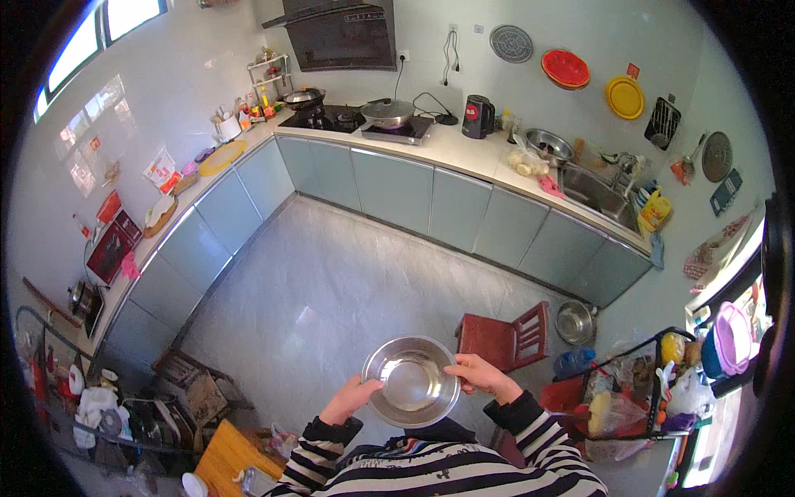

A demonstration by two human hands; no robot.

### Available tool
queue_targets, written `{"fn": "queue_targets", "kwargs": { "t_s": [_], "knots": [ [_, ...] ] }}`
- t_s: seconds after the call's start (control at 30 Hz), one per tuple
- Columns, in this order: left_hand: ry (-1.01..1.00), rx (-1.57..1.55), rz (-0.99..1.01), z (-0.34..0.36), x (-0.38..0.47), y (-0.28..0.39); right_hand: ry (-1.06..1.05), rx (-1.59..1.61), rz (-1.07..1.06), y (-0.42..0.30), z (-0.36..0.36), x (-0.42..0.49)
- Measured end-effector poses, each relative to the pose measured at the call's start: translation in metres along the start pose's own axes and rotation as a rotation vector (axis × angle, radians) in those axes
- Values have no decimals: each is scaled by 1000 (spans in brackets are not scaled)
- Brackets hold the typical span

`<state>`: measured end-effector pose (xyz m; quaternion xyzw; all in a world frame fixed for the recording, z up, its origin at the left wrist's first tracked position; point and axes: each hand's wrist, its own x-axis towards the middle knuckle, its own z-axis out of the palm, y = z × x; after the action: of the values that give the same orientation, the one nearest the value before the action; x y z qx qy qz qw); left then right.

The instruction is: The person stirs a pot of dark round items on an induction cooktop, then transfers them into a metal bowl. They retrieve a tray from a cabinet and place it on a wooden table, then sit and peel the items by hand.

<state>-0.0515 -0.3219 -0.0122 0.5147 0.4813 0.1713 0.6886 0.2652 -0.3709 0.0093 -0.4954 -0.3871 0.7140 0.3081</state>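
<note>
A round stainless steel basin [410, 385] is held in front of my body, above the tiled floor. My left hand [349, 399] grips its left rim, with the thumb over the edge. On the right side, my right hand [481, 376] holds the rim in the same way, thumb inside and fingers beneath. Nothing shows inside the basin except bright reflections on its bottom. The fingers under the rim are mostly hidden.
A red wooden chair [494, 338] stands just beyond my right hand. To the lower left is a wooden table [236, 456]. Ahead, a counter [484, 152] carries a lidded pan [388, 113], a black kettle [477, 118] and a sink [599, 196]. A crowded rack [658, 373] stands right.
</note>
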Motion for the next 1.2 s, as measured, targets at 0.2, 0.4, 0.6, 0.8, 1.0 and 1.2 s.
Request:
{"fn": "queue_targets", "kwargs": {
  "t_s": [0.2, 0.4, 0.6, 0.8, 1.0, 1.2],
  "knots": [
    [-21, 117, 97, -40, 107, 87, 58, -60, -129, -75, -62, 76],
    [116, -1, 383, -134, 195, 151, 289, -94, -202, -167, -124, 166],
    [478, -76, 397, -254, 259, 161, 352, -74, -297, -235, -150, 289],
    [573, 25, 487, -376, 358, 231, 468, 7, -327, -283, -175, 377],
    [436, 290, 510, -443, 510, 369, 686, 77, -379, -330, -199, 408],
    [364, 600, 694, -434, 694, 487, 964, 251, -378, -322, -221, 423]
  ]
}}
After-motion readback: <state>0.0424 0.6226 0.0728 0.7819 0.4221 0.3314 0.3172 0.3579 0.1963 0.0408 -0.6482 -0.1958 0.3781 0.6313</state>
